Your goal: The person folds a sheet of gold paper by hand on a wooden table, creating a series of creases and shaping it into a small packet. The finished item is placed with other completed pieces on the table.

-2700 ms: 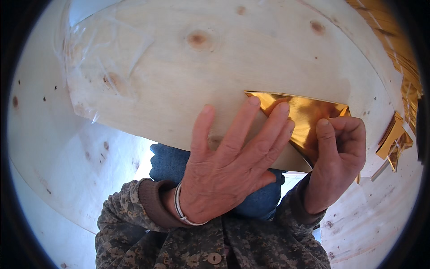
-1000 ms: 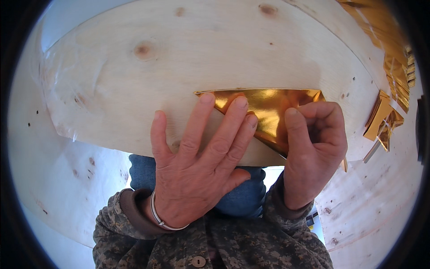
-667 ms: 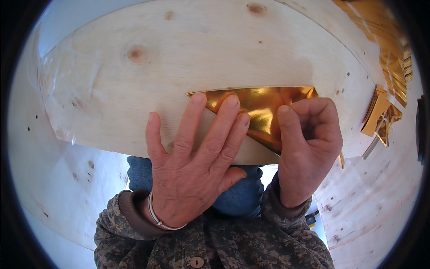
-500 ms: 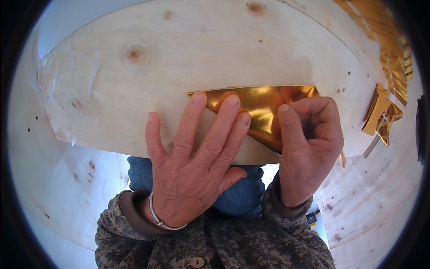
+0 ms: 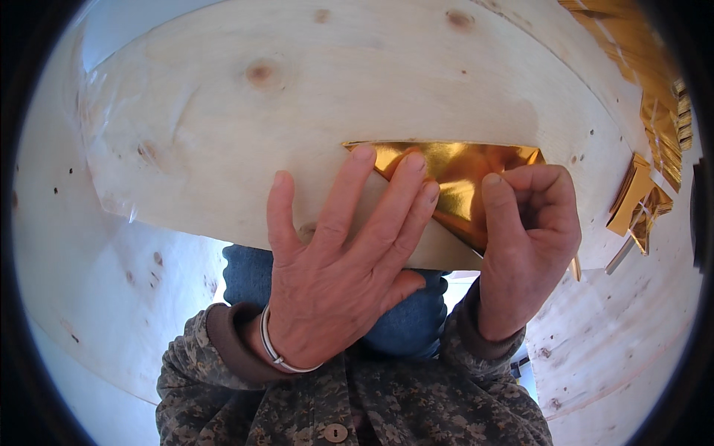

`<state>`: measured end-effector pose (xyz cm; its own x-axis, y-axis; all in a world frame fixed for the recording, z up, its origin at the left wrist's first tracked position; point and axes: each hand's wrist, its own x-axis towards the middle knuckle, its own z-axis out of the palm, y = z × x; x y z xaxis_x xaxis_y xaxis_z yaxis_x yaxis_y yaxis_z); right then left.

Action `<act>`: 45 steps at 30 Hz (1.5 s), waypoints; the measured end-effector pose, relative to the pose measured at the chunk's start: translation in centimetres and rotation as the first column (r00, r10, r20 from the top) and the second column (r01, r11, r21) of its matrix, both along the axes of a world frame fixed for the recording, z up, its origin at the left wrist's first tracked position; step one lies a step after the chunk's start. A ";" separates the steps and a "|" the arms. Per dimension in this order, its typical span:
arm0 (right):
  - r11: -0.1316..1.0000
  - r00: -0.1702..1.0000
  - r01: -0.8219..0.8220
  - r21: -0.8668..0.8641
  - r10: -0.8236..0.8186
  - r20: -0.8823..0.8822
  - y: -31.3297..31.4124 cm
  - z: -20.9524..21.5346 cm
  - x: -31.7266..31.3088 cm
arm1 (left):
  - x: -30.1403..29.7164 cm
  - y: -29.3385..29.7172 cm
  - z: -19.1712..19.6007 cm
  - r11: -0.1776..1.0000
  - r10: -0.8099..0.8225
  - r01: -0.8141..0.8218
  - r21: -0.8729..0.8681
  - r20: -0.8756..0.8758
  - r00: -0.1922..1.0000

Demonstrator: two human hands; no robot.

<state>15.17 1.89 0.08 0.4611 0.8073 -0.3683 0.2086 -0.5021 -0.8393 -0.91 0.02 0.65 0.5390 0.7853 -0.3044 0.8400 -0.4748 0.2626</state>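
A folded piece of shiny gold foil paper (image 5: pixel 460 201) lies on the wooden board, straight along its far edge and narrowing to a point at the left. My left hand (image 5: pixel 335 260) is spread out, with its fingertips resting on the left part of the foil. At the foil's right side, my right hand (image 5: pixel 532 245) is closed, thumb against curled fingers, gripping the paper there. The exact pinch is partly hidden by those fingers. Below the right hand, a thin pale strip (image 5: pixel 576 267) pokes out; what it belongs to cannot be seen.
The pale, knotted plywood board (image 5: pixel 223 149) spans the view. To the right sits a stack of folded gold pieces (image 5: pixel 632 195), with large gold foil bundles (image 5: pixel 654 111) beyond. Clear plastic film (image 5: pixel 123 126) lies at the left. A bracelet (image 5: pixel 272 342) circles my left wrist.
The board, foil and both hands have shifted slightly to the right in the picture. My left fingers stay on the foil, and my right hand keeps its grip.
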 end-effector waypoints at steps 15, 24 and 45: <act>0.998 1.000 -0.025 0.058 0.025 -0.007 -0.2 -0.8 0.7 | -0.4 -0.2 -0.6 0.998 -0.001 -0.008 0.060 0.151 0.988; 0.952 0.687 -0.304 -0.047 0.253 0.681 -2.3 1.8 -0.4 | -0.7 -0.6 -1.5 0.988 -0.031 0.003 0.153 0.178 0.984; 0.744 0.335 -0.664 -0.074 0.383 0.861 -9.0 -2.7 -2.8 | -1.5 -0.9 -4.0 0.914 -0.134 0.087 0.396 0.093 0.987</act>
